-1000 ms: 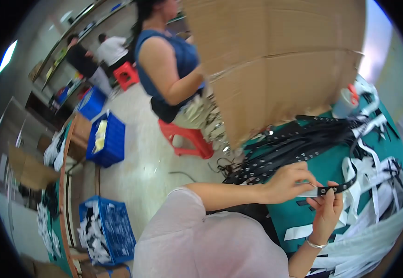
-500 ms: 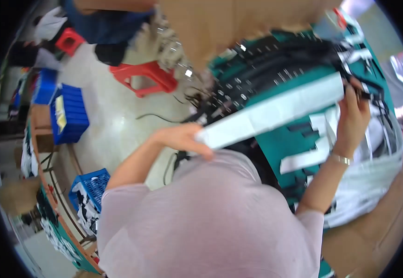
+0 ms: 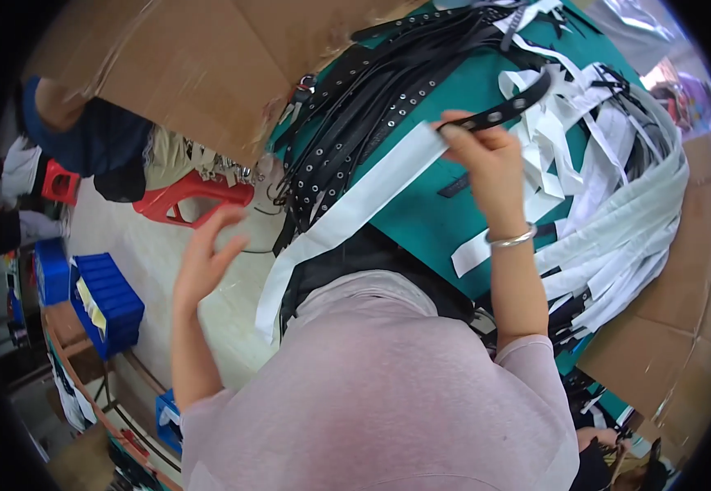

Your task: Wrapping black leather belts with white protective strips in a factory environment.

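Observation:
My right hand [image 3: 486, 159] pinches a black belt [image 3: 495, 116] with metal eyelets, right where it meets a long white sleeve-like strip [image 3: 355, 196]. The belt's dark end sticks out past my fingers to the upper right. From the pinch, the white strip slants down to the left, bends, and its far end hangs beside my lap. My left hand [image 3: 208, 258] is off to the left with fingers spread, apart from the strip and slightly blurred. Several black eyelet belts [image 3: 355, 106] lie in a pile beyond the strip on a green table [image 3: 409, 225].
White-wrapped strips [image 3: 609, 237] are heaped at the right beside a cardboard sheet [image 3: 691, 295]. A large carton [image 3: 200, 65] stands at the upper left, next to a seated person. Left on the floor are a red stool [image 3: 196, 196] and a blue crate [image 3: 110, 299].
My left hand has let go of the white strip's end and moved left. That end now droops instead of being stretched between both hands. The whole view has shifted.

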